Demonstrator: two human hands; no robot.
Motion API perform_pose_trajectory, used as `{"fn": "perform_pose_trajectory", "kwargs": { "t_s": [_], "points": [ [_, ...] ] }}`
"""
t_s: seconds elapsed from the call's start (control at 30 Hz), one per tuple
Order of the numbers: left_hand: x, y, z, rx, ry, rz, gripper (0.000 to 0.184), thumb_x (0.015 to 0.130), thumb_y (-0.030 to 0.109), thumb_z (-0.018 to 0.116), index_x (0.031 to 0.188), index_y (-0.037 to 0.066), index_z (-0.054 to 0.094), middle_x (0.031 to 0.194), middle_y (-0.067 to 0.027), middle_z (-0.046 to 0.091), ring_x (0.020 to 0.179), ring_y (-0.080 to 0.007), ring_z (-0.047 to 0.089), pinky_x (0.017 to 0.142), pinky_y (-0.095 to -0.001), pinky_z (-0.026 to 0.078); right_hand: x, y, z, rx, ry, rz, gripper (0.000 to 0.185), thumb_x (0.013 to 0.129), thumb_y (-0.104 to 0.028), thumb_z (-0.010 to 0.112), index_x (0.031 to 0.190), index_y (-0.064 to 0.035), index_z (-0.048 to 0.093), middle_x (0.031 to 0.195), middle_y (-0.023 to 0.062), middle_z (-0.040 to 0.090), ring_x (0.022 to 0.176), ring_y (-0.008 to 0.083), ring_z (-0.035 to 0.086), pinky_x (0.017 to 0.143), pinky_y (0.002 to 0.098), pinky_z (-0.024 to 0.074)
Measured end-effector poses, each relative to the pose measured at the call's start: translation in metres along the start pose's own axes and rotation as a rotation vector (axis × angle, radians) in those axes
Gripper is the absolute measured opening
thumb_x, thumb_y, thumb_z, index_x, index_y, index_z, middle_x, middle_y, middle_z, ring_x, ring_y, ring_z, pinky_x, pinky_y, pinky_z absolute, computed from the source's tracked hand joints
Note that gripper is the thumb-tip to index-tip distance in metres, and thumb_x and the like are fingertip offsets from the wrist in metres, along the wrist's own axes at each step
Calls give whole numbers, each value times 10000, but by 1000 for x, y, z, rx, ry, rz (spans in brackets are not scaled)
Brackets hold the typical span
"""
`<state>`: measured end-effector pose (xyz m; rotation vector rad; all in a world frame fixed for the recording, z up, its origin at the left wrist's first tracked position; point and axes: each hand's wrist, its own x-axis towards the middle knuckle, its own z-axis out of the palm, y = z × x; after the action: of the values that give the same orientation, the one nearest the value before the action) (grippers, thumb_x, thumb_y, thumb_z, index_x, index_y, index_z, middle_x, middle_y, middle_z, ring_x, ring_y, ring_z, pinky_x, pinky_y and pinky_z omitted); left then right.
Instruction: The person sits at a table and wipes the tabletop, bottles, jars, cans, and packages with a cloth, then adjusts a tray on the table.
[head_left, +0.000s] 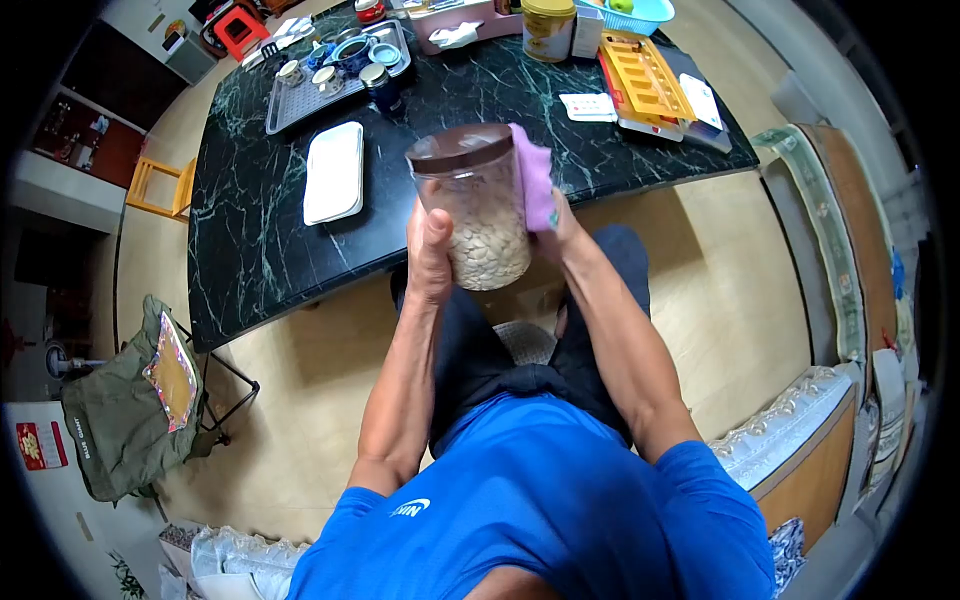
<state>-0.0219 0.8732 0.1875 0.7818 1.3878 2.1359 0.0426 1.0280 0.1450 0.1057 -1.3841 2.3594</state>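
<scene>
Dark marbled table at twelve o'clock, grey tray at eleven!
Up comes the brown-lidded jar in view, held tilted by the near edge, pale pieces inside; left hand clamps its eight o'clock side, right hand grips a purple cloth against its three o'clock side, fingers mostly hidden.

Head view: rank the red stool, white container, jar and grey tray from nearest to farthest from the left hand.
1. Jar, in the left hand.
2. White container, on the table, ahead-left.
3. Grey tray, farther back on the table.
4. Red stool, beyond the table, far left.
</scene>
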Motion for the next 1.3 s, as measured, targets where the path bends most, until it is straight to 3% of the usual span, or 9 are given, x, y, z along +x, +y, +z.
{"fn": "perform_pose_trajectory", "kwargs": {
  "t_s": [0.2, 0.33, 0.47, 0.7, 0.73, 0.87, 0.9, 1.1, 1.3],
  "points": [
    [16, 7, -12, 382, 211, 216, 890, 929, 659, 591, 1466, -16, 368, 1314, -137, 541, 1215, -227, 530, 1085, -368, 391, -8, -46, 36, -564, 136, 48, 501, 1004, -256, 509, 1399, 51, 476, 1413, 247, 520, 1313, 336, 518, 1095, 378, 402],
    [22, 26, 8, 150, 119, 241, 679, 1040, 540, 464, 1416, -25, 440, 1337, -140, 565, 1211, -195, 554, 1062, -354, 424, -5, -22, 48, -1020, 258, -457, 776, 914, -229, 633, 1539, 43, 262, 1486, 305, 412, 1368, 456, 445, 1118, 432, 403],
    [22, 2, 1, 72, 146, 251, 861, 915, 667, 607, 1414, -11, 424, 1357, -139, 528, 1230, -207, 530, 1050, -355, 432, -2, -29, 67, -1218, 233, -475, 849, 908, -331, 633, 1559, 24, 219, 1510, 309, 362, 1336, 493, 450, 1088, 467, 426],
    [9, -13, -8, -64, 89, 120, 915, 894, 695, 598, 1453, -9, 425, 1372, -152, 568, 1222, -251, 591, 1039, -409, 493, 37, -34, 31, -440, 24, -90, 426, 1081, -318, 401, 1199, 29, 618, 1038, 94, 703, 1009, 160, 648, 888, 334, 518],
    [7, -13, -7, -83, 71, 97, 947, 877, 713, 607, 1460, -9, 418, 1378, -152, 564, 1221, -256, 590, 1040, -409, 492, 37, -45, 31, -283, 51, 135, 440, 1092, -290, 354, 1381, 3, 508, 1275, 99, 606, 1101, 149, 589, 1004, 336, 471],
    [9, -11, -5, -3, 29, 128, 1030, 817, 778, 622, 1459, 3, 404, 1411, -154, 522, 1253, -260, 553, 1056, -410, 472, 31, -21, 6, -88, 40, 152, 490, 1046, -324, 476, 1402, 12, 487, 1368, 140, 564, 1231, 219, 565, 1047, 376, 455],
    [10, -11, -5, 25, 87, 176, 1020, 822, 779, 615, 1445, 1, 397, 1406, -155, 513, 1259, -255, 541, 1061, -407, 463, 25, -22, 9, -594, 32, -289, 496, 1042, -375, 486, 1322, 31, 535, 1249, 167, 610, 1123, 266, 615, 972, 396, 494],
    [15, 11, -7, 195, 232, 136, 888, 941, 717, 497, 1402, -36, 403, 1332, -157, 547, 1195, -230, 577, 1034, -372, 471, 4, -19, 50, -994, 221, -537, 975, 929, -657, 541, 1549, 25, 224, 1429, 314, 445, 1293, 483, 508, 1055, 467, 449],
    [9, -5, -6, 225, 183, 233, 974, 874, 781, 534, 1389, -43, 447, 1293, -151, 585, 1176, -222, 593, 1014, -372, 483, 10, -18, 49, -709, 167, -265, 741, 1009, -599, 437, 1411, 24, 451, 1262, 258, 599, 1181, 410, 601, 975, 446, 483]
  ]
}}
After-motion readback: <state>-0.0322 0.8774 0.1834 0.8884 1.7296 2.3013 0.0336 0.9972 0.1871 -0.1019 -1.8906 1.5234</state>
